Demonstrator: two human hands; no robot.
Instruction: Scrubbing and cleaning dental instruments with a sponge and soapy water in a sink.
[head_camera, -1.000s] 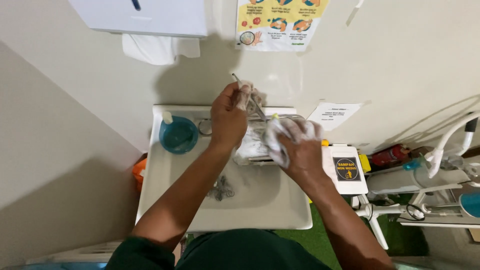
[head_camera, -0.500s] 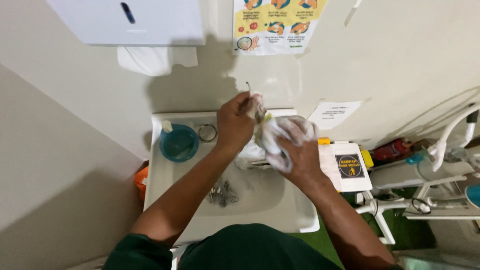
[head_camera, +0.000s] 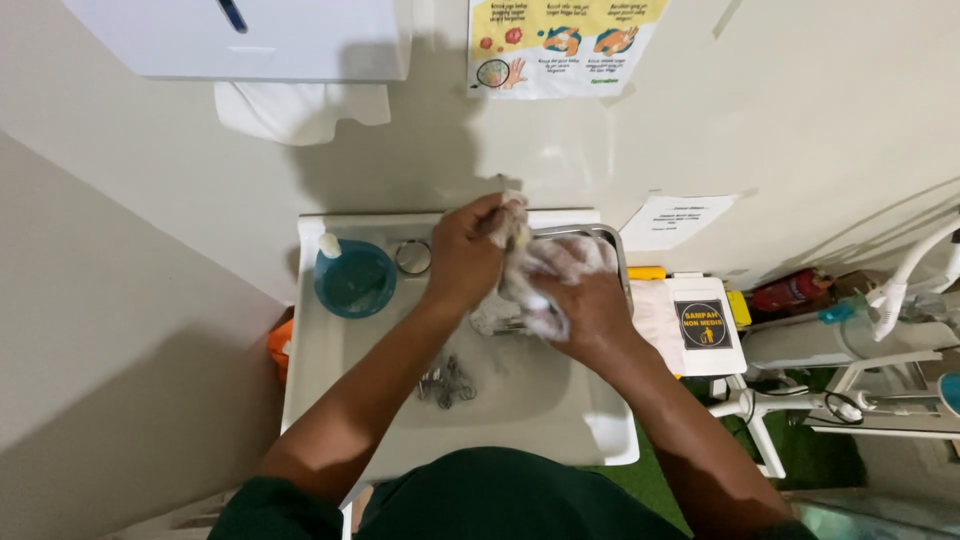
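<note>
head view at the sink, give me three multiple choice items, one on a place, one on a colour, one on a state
1. Where does the blue bowl sit?
A. at the back left corner of the sink
B. on the floor
C. on the white bin at the right

2. What colour is the paper hanging from the wall dispenser?
A. green
B. white
C. red

3. What are the two hands doing?
A. hanging empty at the person's sides
B. both closed on a crumpled white cloth
C. resting flat on the wall

Answers:
1 A, the bowl stands inside the sink's back left corner, beside a metal ring.
2 B, the hanging paper below the dispenser is white.
3 B, the left hand and right hand both grip the cloth over the sink.
</note>
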